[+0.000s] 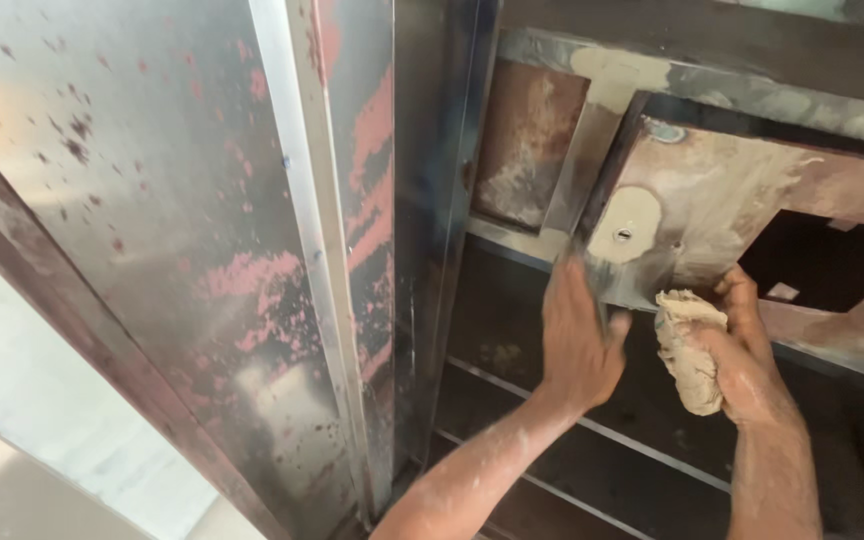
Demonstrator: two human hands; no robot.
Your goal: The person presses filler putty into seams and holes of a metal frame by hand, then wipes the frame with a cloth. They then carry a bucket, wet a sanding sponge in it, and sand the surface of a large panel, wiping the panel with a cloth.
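- Putty knife (592,215) in the left hand (577,345): fingers wrapped shut round the handle, blade laid flat and tilted against the door panel (712,200), smearing pale filler near a small round hole (623,235)
- Lump of putty (690,350) in the right hand (747,350): fingers curled closed under it, pressed near the lower edge of the panel, just beside the left hand
- Risk of the hole getting clogged: blade tip right next to it, fresh filler patch (624,222) already ringing it
- Risk of dropped putty: lump bulging out past the fingers, soft and crumbly by the look, nothing beneath but dark slats (572,440)
- Risk of a nicked hand: blade edge working close to the right thumb, hands nearly touching
- Risk of an uneven coat: blade angle steep, streaks likely where pressure shifts; motion blur hides the exact contact
- Risk of a scraped forearm: bare metal frame (352,250) with flaking red paint standing just left of the working arm, sharp-looking folded edge (297,200)
- Dark square cutout (822,265) in the panel close by: filler could slump over its rim
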